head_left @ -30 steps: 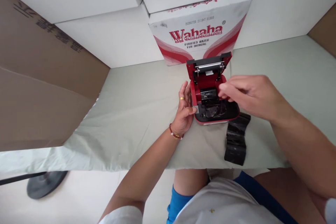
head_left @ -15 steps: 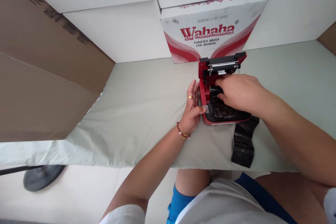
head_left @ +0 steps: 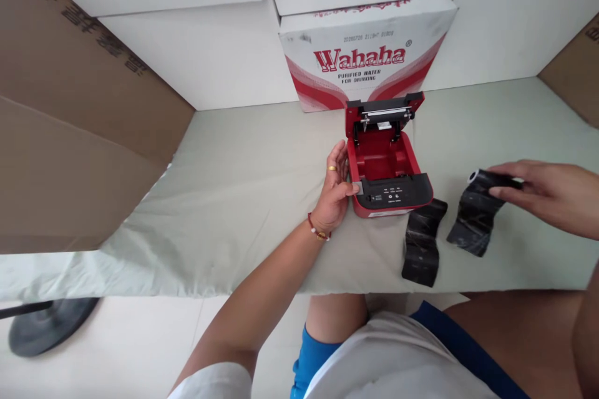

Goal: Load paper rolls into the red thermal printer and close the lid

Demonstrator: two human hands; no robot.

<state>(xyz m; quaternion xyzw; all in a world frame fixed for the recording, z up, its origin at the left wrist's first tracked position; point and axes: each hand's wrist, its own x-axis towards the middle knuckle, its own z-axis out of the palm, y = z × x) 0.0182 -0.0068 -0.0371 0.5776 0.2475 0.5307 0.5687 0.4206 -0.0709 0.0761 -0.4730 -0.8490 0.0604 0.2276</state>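
Observation:
A small red printer (head_left: 384, 165) stands on the cloth-covered table with its lid (head_left: 384, 113) swung up and its red paper bay bare. My left hand (head_left: 334, 190) rests against the printer's left side, thumb on a grey button at the front corner. My right hand (head_left: 545, 190) is out to the right of the printer, fingers closed on a black roll (head_left: 480, 209) whose loose end trails onto the table. A second black strip (head_left: 421, 246) lies in front of the printer near the table's edge.
A Wahaha water carton (head_left: 365, 53) stands right behind the printer among white boxes (head_left: 187, 56). Brown cardboard (head_left: 70, 137) walls the left side, more at the far right (head_left: 573, 81). A dark round stand base (head_left: 47, 324) sits on the floor lower left.
My right hand reached into the printer's bay, lifted the black roll out and carried it to the right. The bay now shows bare red. My left hand stayed on the printer.

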